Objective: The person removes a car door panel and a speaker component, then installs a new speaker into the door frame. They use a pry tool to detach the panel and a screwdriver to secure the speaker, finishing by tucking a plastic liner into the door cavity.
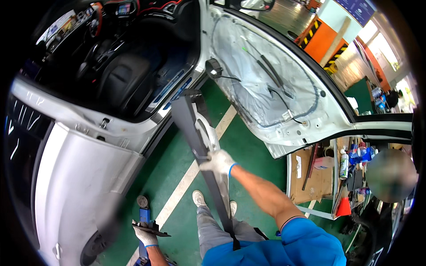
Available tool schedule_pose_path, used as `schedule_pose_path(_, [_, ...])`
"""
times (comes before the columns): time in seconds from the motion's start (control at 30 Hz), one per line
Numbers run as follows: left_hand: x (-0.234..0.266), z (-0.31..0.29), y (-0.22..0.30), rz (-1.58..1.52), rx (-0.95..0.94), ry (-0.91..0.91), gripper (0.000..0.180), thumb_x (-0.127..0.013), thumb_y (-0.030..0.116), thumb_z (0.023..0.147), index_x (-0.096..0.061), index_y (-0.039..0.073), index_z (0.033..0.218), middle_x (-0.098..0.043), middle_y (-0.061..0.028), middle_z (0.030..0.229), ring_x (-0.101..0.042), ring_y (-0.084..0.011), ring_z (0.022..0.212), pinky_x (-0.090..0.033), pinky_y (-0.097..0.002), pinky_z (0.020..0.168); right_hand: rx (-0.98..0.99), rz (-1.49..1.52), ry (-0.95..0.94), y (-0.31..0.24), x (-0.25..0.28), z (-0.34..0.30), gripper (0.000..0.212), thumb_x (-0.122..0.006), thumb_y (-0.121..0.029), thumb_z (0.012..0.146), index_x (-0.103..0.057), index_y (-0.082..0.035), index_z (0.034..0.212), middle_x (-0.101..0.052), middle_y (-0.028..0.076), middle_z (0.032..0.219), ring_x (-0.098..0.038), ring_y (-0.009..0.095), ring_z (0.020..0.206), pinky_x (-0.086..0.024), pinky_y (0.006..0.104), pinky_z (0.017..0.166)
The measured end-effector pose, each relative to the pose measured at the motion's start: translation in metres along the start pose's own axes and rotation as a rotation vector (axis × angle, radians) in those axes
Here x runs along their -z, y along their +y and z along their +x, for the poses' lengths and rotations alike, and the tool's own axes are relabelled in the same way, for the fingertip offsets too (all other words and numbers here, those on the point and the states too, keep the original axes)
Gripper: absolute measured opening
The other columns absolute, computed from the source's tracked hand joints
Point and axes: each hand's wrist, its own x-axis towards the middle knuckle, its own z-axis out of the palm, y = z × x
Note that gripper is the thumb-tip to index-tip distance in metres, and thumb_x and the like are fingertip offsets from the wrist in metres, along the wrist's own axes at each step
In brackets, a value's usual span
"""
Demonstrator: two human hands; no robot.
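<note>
My right hand [217, 162], in a white knit glove, grips the edge of a long dark grey car door trim panel [195, 133]. The panel stands on edge in front of my legs, its lighter side turned to the right. At the lower left, my left hand [145, 235], also gloved, is closed on a flat black plastic piece [153, 228] whose exact kind I cannot make out. Beyond the panel is the open white car door [275, 84], its inner side bare with clear plastic film, cables and a small round black part [214, 68] at its edge.
On the left stands the white car [84, 177] with a black seat [126, 80] inside. A blue floor jack [144, 216] is beside my left hand. To the right, a cart [310, 208] carries cardboard, a spray can [344, 165] and tools. An orange and white pillar [326, 40] rises behind the door.
</note>
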Motion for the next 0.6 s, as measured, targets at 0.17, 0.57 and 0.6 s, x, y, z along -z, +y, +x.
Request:
schedule_pose_path(0.17, [0.073,0.019,-0.007,0.102,0.285,0.24,0.047,-0.057,0.065,0.101,-0.056,0.02,0.116,-0.056,-0.0049,0.087,-0.057,-0.0265,0.07,-0.049,-0.0431,0.059,-0.069,0.1,-0.106,-0.002,0.017,0.049,0.065,-0.081,-0.048,0.08,-0.075,0.0,0.123,-0.078,0.022,0.104,-0.074,0.025,0.099,-0.057,0.0367,0.089])
schedule_pose_path(0.57, [0.134,-0.114,-0.024,0.108,0.032,0.396,0.051,-0.063,0.055,0.1,-0.064,0.004,0.103,-0.06,-0.0142,0.081,-0.062,-0.0297,0.067,-0.053,-0.0506,0.06,0.201,-0.133,-0.252,0.005,-0.038,-0.089,0.05,-0.08,-0.04,0.079,-0.076,0.004,0.103,-0.076,0.025,0.095,-0.074,0.04,0.089,-0.058,0.0425,0.085])
schedule_pose_path(0.6, [0.142,-0.128,-0.025,0.067,-0.008,0.382,0.05,-0.066,0.054,0.099,-0.064,0.005,0.106,-0.06,-0.0123,0.081,-0.062,-0.0284,0.069,-0.053,-0.0475,0.06,0.21,-0.232,-0.274,0.006,-0.045,-0.094,0.052,-0.08,-0.044,0.077,-0.075,0.003,0.099,-0.075,0.026,0.093,-0.073,0.042,0.089,-0.058,0.0449,0.086])
